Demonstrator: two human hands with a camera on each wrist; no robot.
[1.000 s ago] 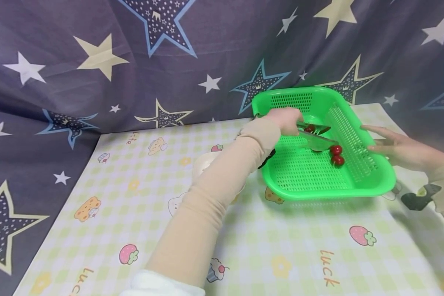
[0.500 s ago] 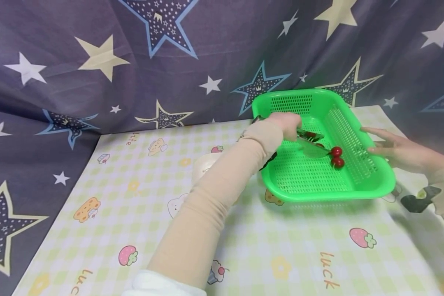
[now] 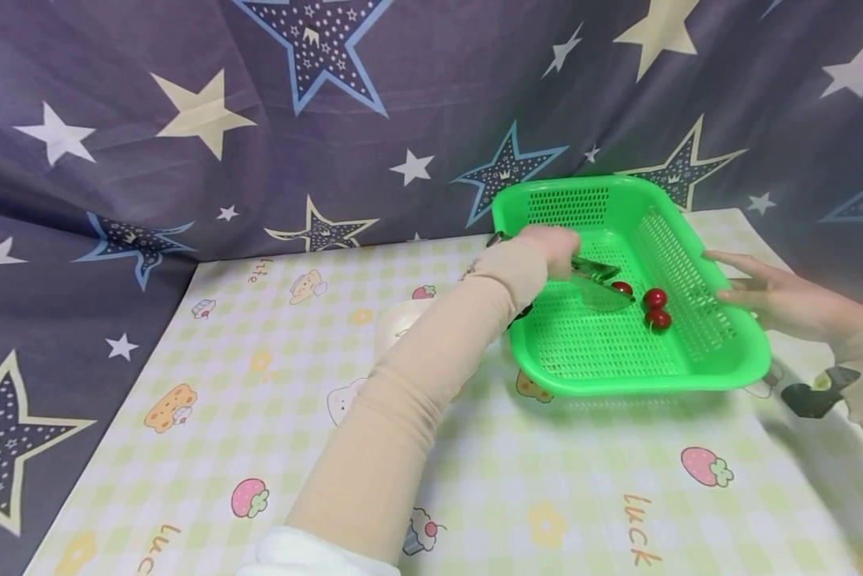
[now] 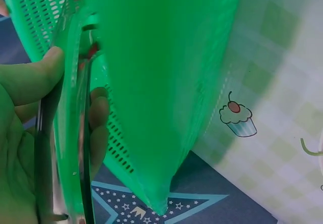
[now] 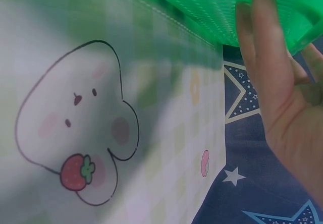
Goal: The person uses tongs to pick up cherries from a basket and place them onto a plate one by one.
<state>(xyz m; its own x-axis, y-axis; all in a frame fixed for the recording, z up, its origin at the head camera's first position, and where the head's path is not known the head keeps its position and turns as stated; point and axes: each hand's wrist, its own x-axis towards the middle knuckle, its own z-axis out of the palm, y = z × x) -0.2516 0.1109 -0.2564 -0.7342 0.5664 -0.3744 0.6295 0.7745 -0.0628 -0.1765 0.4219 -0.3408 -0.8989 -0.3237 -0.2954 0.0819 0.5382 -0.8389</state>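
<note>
My left hand (image 3: 555,248) reaches over the left side of a green perforated basket (image 3: 636,382) and grips a pair of metal tongs (image 3: 604,296). In the left wrist view, thumb and fingers are wrapped round the two arms of the tongs (image 4: 85,153), which stand apart. A red cherry (image 3: 621,288) lies right by the tong ends. Just to the right of it are a second cherry (image 3: 655,298) and a third cherry (image 3: 658,320) on the basket floor. My right hand (image 3: 787,294) rests with extended fingers against the basket's right rim.
A white dish (image 3: 395,322) is partly hidden behind my left forearm. The basket stands on a checked, printed tablecloth (image 3: 546,456), near the back right. Behind the table hangs a dark curtain (image 3: 431,104) with stars.
The tongs have shifted left and toward me inside the basket. A cherry that was between their arms now shows beyond the tips. My right hand stays at the rim.
</note>
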